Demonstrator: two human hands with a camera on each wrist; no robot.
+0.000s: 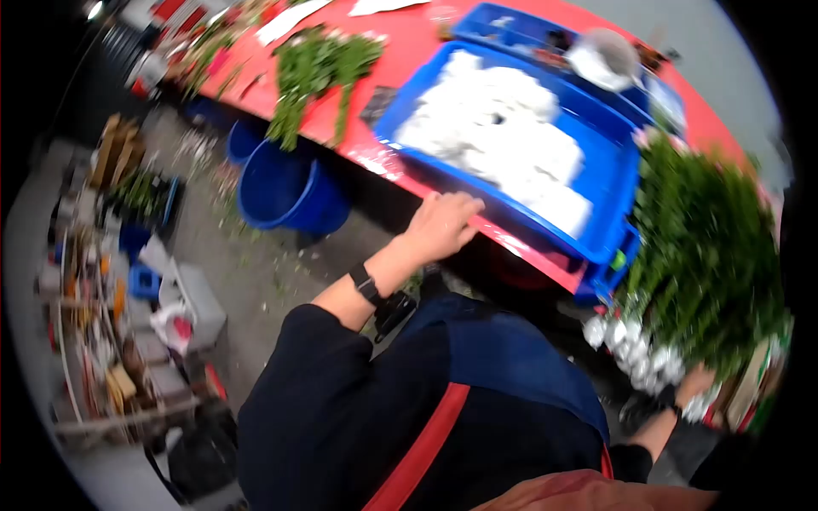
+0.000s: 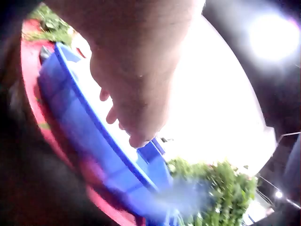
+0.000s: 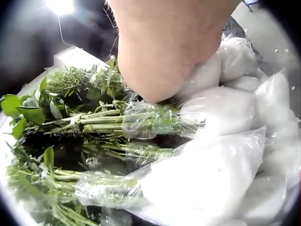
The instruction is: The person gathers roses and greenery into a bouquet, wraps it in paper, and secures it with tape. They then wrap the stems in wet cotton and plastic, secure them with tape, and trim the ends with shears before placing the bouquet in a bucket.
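Observation:
My left hand (image 1: 443,223) hovers by the table's front edge beside a blue tray (image 1: 613,200), its fingers loosely bent and holding nothing. Soft white wads (image 1: 503,119) fill much of that tray. Down at the right, my right hand (image 1: 697,381) reaches in among leafy green stem bundles (image 1: 703,247). The stem ends sit in clear plastic bags (image 3: 221,110) bulging with something white. In the right wrist view, the back of the right hand (image 3: 155,61) lies over one bagged bundle's stems (image 3: 101,120); its fingers are hidden, so I cannot tell whether they grip it.
On the red table (image 1: 409,51) lie cut greens (image 1: 319,72) at the left. A second blue container (image 1: 511,25) with a pale tub (image 1: 605,58) stands behind the tray. Blue buckets (image 1: 285,192) stand below the table. Cluttered shelving (image 1: 119,341) lines the left.

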